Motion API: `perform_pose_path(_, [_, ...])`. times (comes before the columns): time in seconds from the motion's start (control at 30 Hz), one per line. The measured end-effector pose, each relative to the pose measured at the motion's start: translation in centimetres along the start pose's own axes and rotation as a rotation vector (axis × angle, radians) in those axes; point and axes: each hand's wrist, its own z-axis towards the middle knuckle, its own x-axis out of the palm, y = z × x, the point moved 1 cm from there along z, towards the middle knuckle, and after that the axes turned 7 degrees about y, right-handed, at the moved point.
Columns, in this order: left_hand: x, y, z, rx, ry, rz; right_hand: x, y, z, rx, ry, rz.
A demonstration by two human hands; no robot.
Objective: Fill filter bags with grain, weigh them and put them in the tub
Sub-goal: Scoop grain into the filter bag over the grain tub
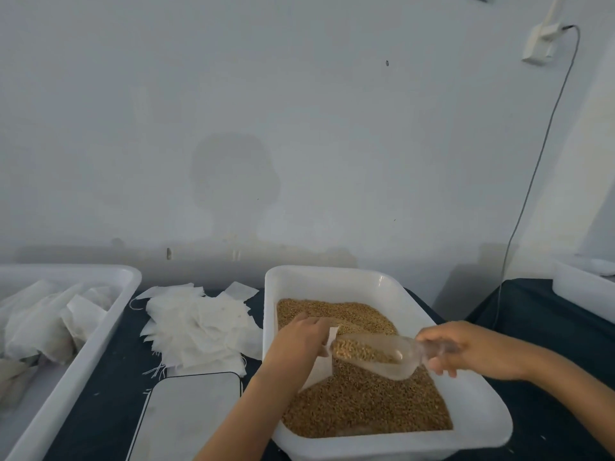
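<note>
Filled bags (50, 321) already lie in the tub (109, 314) at nine o'clock. Left hand (299, 341) fingers pinch an open filter bag (321, 369) over the grain (366, 404); right hand (466, 351) fingers grip the loaded scoop (376, 356) at its mouth. Weighing remains; empty bags (199, 327) wait on the bench (106, 387).

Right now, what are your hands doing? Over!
Left hand grips filter bag open. Right hand tips scoop of grain into it, over the grain tub. Nothing in the way.

Left tub (100, 331): cut off at left and bottom edges
Scale (186, 417): lower part out of frame
Bag (321, 367): mostly behind left hand (299, 341)
Right hand (466, 351): blurred
</note>
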Motion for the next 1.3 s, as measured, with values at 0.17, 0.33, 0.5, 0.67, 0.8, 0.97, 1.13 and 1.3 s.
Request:
perform_pose_path(0.17, [-0.1, 0.0, -0.1, 0.051, 0.012, -0.019, -0.8, 0.0, 0.4, 0.093, -0.07, -0.149])
perform_pose_path(0.33, [-0.5, -0.2, -0.4, 0.098, 0.01, -0.005, -1.7, 1.4, 1.2, 0.147, -0.06, -0.331])
perform_pose_path(0.5, [-0.6, -0.3, -0.3, 0.11, 0.053, 0.016, -3.0, 3.3, 2.1, 0.199, -0.051, -0.587])
perform_pose_path(0.67, [-0.5, -0.2, -0.3, 0.104, 0.053, 0.016, -3.5, 4.8, 2.6, 0.217, -0.046, -0.729])
perform_pose_path(0.8, [-0.3, 0.0, -0.2, 0.086, 0.062, -0.002, -3.5, 5.2, 2.7, 0.233, -0.061, -0.765])
perform_pose_path(0.97, [0.2, 0.3, -0.3, 0.09, 0.002, -0.042, -3.1, 5.0, 2.5, 0.25, -0.06, -0.733])
perform_pose_path(1.13, [0.6, 0.6, -0.3, 0.035, -0.032, -0.101, -1.8, 3.5, 1.7, 0.248, 0.03, -0.429])
perform_pose_path(1.3, [0.6, 0.6, -0.4, -0.07, -0.091, -0.141, 1.2, 2.0, 1.7, 0.292, -0.046, -0.228])
